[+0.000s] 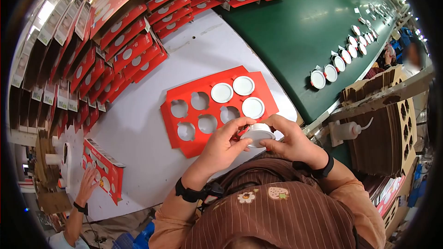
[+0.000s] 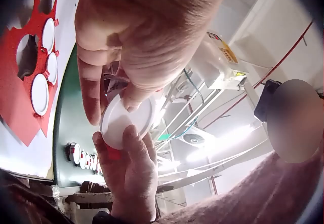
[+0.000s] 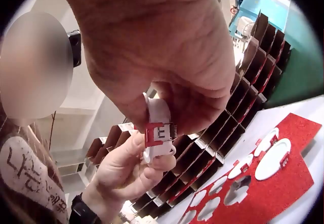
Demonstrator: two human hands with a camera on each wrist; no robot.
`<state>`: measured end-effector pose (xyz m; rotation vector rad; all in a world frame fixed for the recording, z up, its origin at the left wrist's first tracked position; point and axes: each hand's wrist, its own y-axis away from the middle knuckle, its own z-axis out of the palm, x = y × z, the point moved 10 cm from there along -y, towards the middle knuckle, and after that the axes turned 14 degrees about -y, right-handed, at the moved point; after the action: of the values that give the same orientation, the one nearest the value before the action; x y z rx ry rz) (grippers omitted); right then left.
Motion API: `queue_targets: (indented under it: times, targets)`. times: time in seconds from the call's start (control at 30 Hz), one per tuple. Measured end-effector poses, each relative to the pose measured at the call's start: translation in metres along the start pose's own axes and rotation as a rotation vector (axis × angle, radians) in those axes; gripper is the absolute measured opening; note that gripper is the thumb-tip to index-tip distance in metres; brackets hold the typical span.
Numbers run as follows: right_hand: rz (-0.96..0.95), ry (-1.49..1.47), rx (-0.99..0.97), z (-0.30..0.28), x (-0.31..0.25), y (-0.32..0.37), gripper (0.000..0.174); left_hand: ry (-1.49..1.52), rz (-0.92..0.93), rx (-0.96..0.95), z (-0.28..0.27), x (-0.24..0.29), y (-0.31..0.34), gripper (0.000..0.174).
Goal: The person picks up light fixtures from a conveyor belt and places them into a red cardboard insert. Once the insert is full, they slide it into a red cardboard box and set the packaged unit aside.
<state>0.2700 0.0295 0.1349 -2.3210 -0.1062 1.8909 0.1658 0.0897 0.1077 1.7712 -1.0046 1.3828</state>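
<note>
A round white downlight (image 1: 258,134) with red clips is between both hands, tilted, close over the near right edge of a red cardboard sheet (image 1: 196,148). My left hand (image 1: 222,145) pinches one side of it, thumb on the white face. On the opposite side, my right hand (image 1: 292,140) grips the rim between thumb and fingers. The right wrist view shows a red clip (image 3: 154,134) on the downlight's edge. Three more downlights, among them one nearest the hands (image 1: 253,108), sit in the sheet's round holes; several other holes show grey table through them.
Downlights (image 1: 318,79) stand in a row along the green surface (image 1: 286,41) on the right. Red printed boxes (image 1: 134,50) are stacked at the back left. Another person's hand (image 1: 87,185) touches a red box (image 1: 115,184) at the left. A white bottle (image 1: 347,131) is at the right.
</note>
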Motion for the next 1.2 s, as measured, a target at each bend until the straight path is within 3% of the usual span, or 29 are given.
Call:
queue_targets:
  times: [0.23, 0.43, 0.5, 0.9, 1.03, 1.1, 1.2]
  targets:
    - [0.027, 0.019, -0.044, 0.009, 0.005, -0.007, 0.039, 0.102, -0.077, 0.021, -0.001, -0.020, 0.005, 0.037]
    - [0.173, -0.091, -0.037, 0.015, 0.019, -0.009, 0.038, 0.269, -0.116, 0.066, -0.003, -0.034, 0.009, 0.040]
    - [0.015, 0.014, -0.058, 0.015, 0.004, -0.013, 0.037, 0.300, -0.083, 0.084, -0.006, -0.032, 0.010, 0.041]
    - [-0.069, 0.110, -0.076, 0.024, -0.009, -0.019, 0.034, 0.098, 0.022, 0.099, -0.018, -0.026, 0.016, 0.039]
    - [-0.009, 0.174, -0.040, 0.023, 0.000, -0.024, 0.036, 0.244, -0.155, 0.085, -0.011, -0.062, 0.009, 0.042]
    - [0.199, 0.161, -0.007, 0.019, 0.033, -0.023, 0.037, 0.342, -0.242, 0.076, -0.009, -0.080, 0.008, 0.045]
    - [0.297, 0.174, 0.061, 0.007, 0.061, -0.029, 0.037, 0.201, -0.478, 0.215, -0.031, -0.120, 0.017, 0.067]
